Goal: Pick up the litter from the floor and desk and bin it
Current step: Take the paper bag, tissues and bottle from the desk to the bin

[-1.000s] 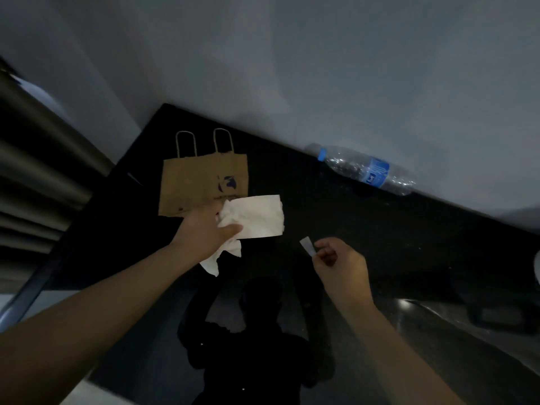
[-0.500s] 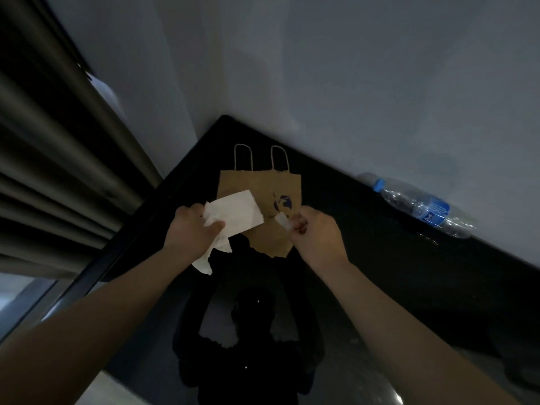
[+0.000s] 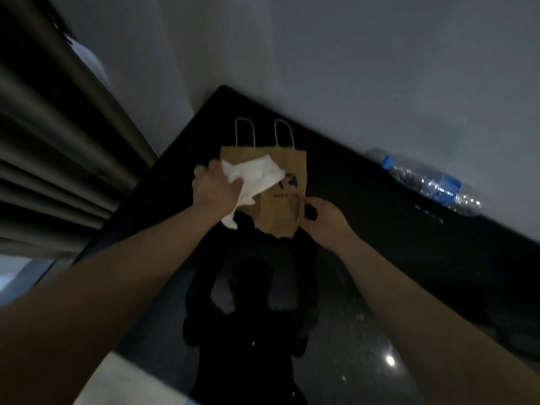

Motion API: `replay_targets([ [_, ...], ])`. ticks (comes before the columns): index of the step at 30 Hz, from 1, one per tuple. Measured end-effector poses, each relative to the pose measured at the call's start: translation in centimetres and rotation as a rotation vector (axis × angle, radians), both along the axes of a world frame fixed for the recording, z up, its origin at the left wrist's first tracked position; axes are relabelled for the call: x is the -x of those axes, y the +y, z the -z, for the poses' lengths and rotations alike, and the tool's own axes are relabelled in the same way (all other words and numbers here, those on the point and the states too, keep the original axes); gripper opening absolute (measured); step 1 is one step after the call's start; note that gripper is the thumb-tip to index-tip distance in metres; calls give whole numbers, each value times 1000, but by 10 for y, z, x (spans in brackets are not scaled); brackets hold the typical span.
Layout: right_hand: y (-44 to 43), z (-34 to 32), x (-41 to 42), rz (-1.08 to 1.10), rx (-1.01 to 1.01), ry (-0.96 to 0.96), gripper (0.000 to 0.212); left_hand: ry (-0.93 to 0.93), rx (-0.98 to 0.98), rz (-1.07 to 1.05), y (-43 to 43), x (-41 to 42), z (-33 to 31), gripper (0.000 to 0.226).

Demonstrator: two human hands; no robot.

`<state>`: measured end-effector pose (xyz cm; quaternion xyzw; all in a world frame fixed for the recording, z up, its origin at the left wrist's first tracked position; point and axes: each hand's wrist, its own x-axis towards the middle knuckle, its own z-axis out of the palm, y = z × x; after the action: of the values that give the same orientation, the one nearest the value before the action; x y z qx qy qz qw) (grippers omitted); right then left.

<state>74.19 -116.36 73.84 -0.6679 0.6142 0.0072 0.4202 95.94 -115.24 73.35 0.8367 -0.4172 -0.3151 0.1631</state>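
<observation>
On glossy black desk (image 3: 380, 273) by wall (image 3: 350, 68): left grip (image 3: 216, 188) clamps tissue (image 3: 257, 173); right grip (image 3: 324, 220) unclear.

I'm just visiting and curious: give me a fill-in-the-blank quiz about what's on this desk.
The left hand grips a ____ tissue.
The paper bag has ____ handles.
The plastic bottle has a ____ cap.
Missing words: white; two; blue.

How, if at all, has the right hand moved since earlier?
Yes: the right hand moved left, from over the black desk to the right edge of the brown paper bag.
</observation>
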Motion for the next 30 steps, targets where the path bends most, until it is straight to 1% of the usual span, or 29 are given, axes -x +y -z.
replay_targets([
  [2, 4, 6, 2, -5, -24, -21, 50, -18, -54, -6, -5, 8, 4, 67],
  [7, 9, 18, 4, 13, -6, -38, 57, -46, -154, 11, -10, 25, 13, 82],
  [10, 10, 21, 2, 21, 12, -60, 57, -56, -192, -18, -12, 33, 11, 90],
  [15, 17, 20, -2, -10, 62, -82, 49, -7, -234, -97, -20, 42, 8, 114],
  [17, 18, 21, -3, -40, 84, -71, 54, 18, -242, -96, -23, 46, 10, 120],
  [19, 18, 22, -3, -46, 93, -63, 57, 18, -253, -83, -27, 49, 14, 124],
  [24, 20, 29, -3, -35, 100, -56, 60, -49, -302, -33, -33, 54, 17, 133],
  [27, 22, 28, -2, -54, 94, -60, 60, -97, -362, 9, -34, 59, 14, 139],
  [30, 25, 27, 1, -74, 94, -64, 57, -130, -375, 16, -35, 63, 16, 132],
])
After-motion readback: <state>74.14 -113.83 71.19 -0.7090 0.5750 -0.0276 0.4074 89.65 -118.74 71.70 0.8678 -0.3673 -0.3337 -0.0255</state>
